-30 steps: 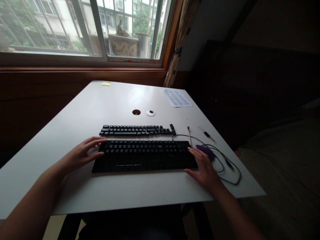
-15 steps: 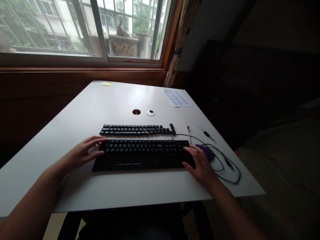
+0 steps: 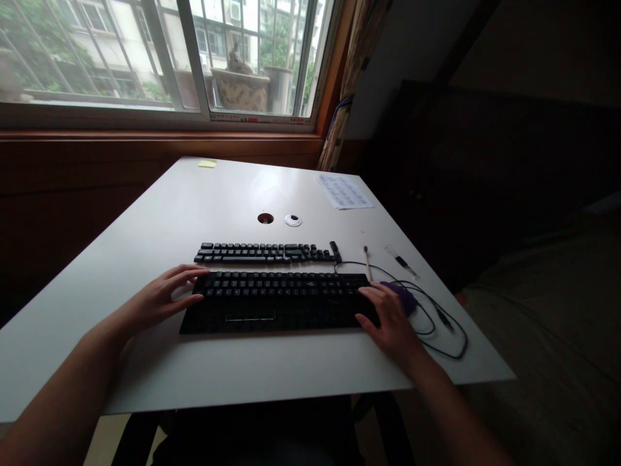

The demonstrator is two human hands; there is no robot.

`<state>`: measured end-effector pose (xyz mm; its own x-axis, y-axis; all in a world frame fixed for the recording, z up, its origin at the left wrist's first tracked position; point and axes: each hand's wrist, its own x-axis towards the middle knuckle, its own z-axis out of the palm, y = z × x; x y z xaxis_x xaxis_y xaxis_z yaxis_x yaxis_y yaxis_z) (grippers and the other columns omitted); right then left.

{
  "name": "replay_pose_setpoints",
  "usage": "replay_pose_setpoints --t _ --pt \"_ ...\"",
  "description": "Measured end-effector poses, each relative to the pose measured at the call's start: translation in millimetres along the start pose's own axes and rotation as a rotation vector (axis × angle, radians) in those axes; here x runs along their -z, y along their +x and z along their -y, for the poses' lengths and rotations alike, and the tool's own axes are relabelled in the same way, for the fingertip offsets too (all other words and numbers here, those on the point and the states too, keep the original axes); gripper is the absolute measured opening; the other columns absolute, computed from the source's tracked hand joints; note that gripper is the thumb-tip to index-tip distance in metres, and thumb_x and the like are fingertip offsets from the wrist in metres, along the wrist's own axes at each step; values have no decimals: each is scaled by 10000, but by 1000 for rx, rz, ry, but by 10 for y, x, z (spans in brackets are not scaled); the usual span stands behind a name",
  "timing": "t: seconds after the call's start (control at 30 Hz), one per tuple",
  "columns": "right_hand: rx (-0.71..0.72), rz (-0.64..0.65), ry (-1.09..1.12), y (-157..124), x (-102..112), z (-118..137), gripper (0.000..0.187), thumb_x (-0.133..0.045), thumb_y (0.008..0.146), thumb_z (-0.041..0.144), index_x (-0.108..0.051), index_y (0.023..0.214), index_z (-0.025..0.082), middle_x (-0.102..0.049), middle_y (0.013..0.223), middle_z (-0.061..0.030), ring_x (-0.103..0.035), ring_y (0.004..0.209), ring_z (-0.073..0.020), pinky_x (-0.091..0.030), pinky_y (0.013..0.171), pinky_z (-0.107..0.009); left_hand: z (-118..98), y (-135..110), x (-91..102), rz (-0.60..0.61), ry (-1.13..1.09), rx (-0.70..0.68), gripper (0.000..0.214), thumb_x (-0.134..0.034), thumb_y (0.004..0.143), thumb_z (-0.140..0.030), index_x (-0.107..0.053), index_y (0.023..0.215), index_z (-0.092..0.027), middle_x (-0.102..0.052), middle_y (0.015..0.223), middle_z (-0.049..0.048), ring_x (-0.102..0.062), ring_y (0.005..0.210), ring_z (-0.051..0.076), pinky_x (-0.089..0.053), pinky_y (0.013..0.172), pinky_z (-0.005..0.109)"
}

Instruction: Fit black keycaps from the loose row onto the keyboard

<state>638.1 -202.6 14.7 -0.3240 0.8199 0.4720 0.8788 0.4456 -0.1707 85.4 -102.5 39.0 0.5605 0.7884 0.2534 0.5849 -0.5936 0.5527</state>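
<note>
A black keyboard lies flat near the front of the white table. Keycaps fill its rear rows; its front part looks dark and without caps. My left hand rests at the keyboard's left end, fingertips on the rear corner and thumb lower on the edge, spread apart. At the right end, my right hand has its fingers on the keyboard's top and its thumb apart near the front. Behind the keyboard, loose black keycaps stand in rows, with a few at their right end.
Right of the keyboard lie a thin brush-like stick, a wire tool with a black handle, a purple cloth and a looped cable. Farther back are a cable hole, its white cover, printed paper and a yellow note.
Hardly anything differs. The whole view has shifted very slightly, and both hands keep their places at the keyboard's ends.
</note>
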Motion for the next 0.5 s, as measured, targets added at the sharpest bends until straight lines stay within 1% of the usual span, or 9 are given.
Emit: replay_pose_setpoints --t 0.07,0.13,0.2,0.33,0.43,0.5 --pt "9 -43 12 -4 5 -6 618 -611 994 385 -374 1559 311 -568 1446 -112 -486 1409 -338 -417 1175 -611 -4 3 -2 -1 -3 0 484 -624 989 -525 -593 1419 -305 -605 1414 102 -626 1252 276 -588 1011 395" --pt "2 -55 22 -4 17 2 606 -609 997 371 -377 1554 309 -554 1463 -112 -492 1401 -338 -425 1170 -609 -12 9 1 -4 0 -3 483 -624 989 -526 -595 1417 -303 -608 1409 103 -634 1239 273 -587 1016 401" --pt "-24 -77 25 -7 34 17 565 -585 1010 341 -393 1541 308 -582 1430 -107 -514 1377 -331 -446 1156 -597 -22 14 6 -6 5 -8 485 -628 987 -525 -593 1418 -306 -608 1411 100 -644 1225 269 -589 1019 401" --pt "-110 -168 0 -24 57 45 441 -529 1028 274 -487 1467 295 -644 1326 -102 -571 1308 -310 -480 1131 -557 -31 17 15 -9 8 -17 470 -630 988 -517 -596 1409 -309 -608 1411 96 -647 1225 268 -596 1009 389" --pt "-122 -158 -24 -34 56 55 389 -530 1026 271 -539 1414 295 -644 1322 -101 -585 1299 -310 -488 1123 -555 -23 13 15 -7 9 -22 469 -642 986 -502 -587 1411 -312 -603 1410 93 -642 1232 264 -593 1014 388" --pt "-124 -161 -32 -39 52 57 397 -532 1024 270 -531 1420 305 -647 1327 -95 -573 1321 -315 -479 1128 -562 -16 8 11 -6 6 -21 471 -645 986 -497 -580 1418 -318 -597 1415 89 -634 1246 262 -586 1028 389"
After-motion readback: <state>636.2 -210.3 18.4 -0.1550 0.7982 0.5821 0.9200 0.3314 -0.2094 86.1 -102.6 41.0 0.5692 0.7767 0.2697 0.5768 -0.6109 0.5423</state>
